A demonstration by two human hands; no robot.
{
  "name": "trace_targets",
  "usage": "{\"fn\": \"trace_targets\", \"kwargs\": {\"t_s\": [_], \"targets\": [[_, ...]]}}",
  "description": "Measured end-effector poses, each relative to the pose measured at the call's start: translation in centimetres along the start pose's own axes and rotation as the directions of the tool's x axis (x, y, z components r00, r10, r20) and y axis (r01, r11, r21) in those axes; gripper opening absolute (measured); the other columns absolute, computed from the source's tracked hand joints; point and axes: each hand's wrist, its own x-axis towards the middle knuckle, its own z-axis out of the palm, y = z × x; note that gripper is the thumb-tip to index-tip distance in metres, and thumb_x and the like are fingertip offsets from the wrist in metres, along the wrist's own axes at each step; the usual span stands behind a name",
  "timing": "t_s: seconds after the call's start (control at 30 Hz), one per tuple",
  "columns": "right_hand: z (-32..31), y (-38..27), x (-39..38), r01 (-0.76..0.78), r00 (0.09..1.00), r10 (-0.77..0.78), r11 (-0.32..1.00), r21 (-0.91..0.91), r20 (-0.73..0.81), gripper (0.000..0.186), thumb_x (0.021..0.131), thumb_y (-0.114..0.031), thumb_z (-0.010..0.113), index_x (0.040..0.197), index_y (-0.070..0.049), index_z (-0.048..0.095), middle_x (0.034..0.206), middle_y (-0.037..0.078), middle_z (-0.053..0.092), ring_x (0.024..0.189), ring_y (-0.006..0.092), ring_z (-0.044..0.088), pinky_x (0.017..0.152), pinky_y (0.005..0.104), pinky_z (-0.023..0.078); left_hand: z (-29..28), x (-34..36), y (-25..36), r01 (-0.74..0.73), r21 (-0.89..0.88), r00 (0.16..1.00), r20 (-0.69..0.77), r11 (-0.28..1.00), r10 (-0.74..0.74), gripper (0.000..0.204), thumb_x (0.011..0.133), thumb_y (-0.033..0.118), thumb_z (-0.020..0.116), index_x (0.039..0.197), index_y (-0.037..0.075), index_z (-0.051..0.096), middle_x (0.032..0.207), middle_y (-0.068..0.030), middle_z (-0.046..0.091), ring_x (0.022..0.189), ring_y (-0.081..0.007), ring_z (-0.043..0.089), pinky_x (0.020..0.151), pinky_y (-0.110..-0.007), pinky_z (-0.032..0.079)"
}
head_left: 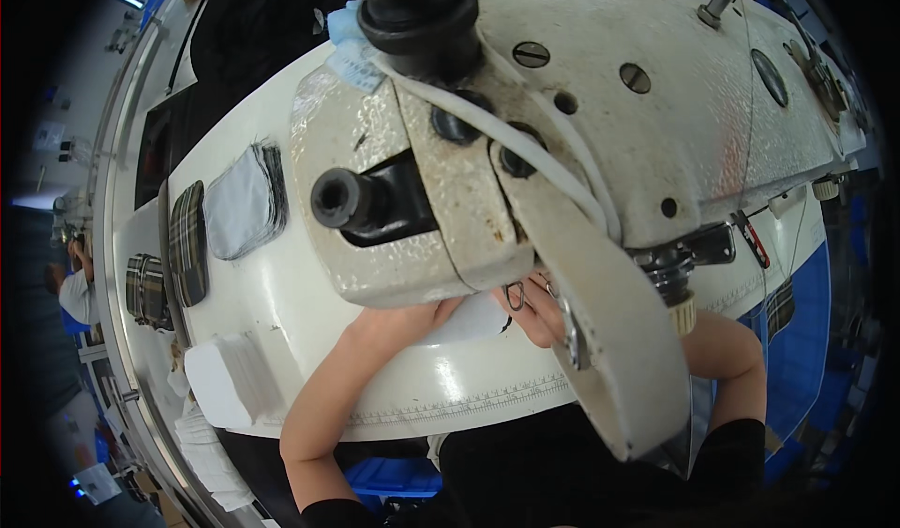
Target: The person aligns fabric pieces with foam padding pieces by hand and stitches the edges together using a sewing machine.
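A cream sewing machine head (562, 69) fills the upper middle and covers much of what my hands do. Beneath its front end, a white fabric piece (469, 322) lies on the white table, a bit of dark thread at its right edge. My left hand (412, 318) rests at the left side of this fabric, its fingers hidden under the machine. On the other side, my right hand (538, 314) has bent fingers pressed together at the fabric's edge; a loose cream strap (609, 359) hides part of that hand and wrist.
Stacked light-grey fabric pieces (242, 202) lie at left, beside plaid pieces (188, 242). A white fabric stack (223, 380) sits near the left front edge. Ruler markings (459, 402) run along the table's front. A blue bin (802, 341) stands at right. Another person (77, 289) is far left.
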Motion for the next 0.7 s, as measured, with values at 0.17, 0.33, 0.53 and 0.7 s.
{"fn": "trace_targets", "kwargs": {"t_s": [0.17,0.33,0.53,0.7], "targets": [[0.2,0.2,-0.2,-0.065,0.998,0.065,0.996,0.068,0.010,0.035,0.069,-0.008,0.064,0.100,0.008,0.066,0.106,0.016,0.065,0.094,0.0264,0.065,0.087,0.0387,0.055,-1.6,1.1,1.4,-0.022,-0.074,1.000,-0.019,0.997,0.021,0.037,0.088,0.028,0.074,0.119,0.008,0.068,0.112,-0.0162,0.067,0.104,-0.0370,0.064,0.094,-0.047,0.049],[0.3,0.5,0.9,-0.164,0.983,0.176,0.964,0.212,-0.043,0.035,0.074,-0.010,0.068,0.106,0.003,0.067,0.107,0.014,0.064,0.105,0.0278,0.060,0.086,0.0403,0.055,-3.2,0.4,6.4,0.004,-0.168,0.975,-0.220,0.986,-0.041,0.047,0.080,0.020,0.080,0.120,0.002,0.063,0.118,-0.0163,0.060,0.107,-0.0365,0.057,0.088,-0.045,0.050],[-3.1,0.0,-1.6,-0.160,0.986,0.162,0.859,0.486,0.038,0.034,0.072,-0.010,0.069,0.104,0.003,0.069,0.093,0.007,0.061,0.083,0.0206,0.060,0.070,0.0322,0.053,-1.0,-1.7,5.1,-0.170,-0.190,0.963,-0.240,0.967,0.122,0.039,0.069,-0.002,0.078,0.107,-0.002,0.068,0.111,-0.0117,0.064,0.101,-0.0303,0.061,0.084,-0.039,0.053],[-2.8,-0.6,-1.6,-0.109,0.994,0.110,0.869,0.482,0.027,0.034,0.071,-0.010,0.068,0.102,0.003,0.070,0.087,0.004,0.061,0.075,0.0153,0.059,0.064,0.0275,0.050,-0.8,-1.9,5.3,-0.200,-0.101,0.943,-0.289,0.974,0.164,0.035,0.067,-0.001,0.073,0.102,-0.002,0.072,0.110,-0.0104,0.067,0.098,-0.0270,0.064,0.079,-0.036,0.056]]}}
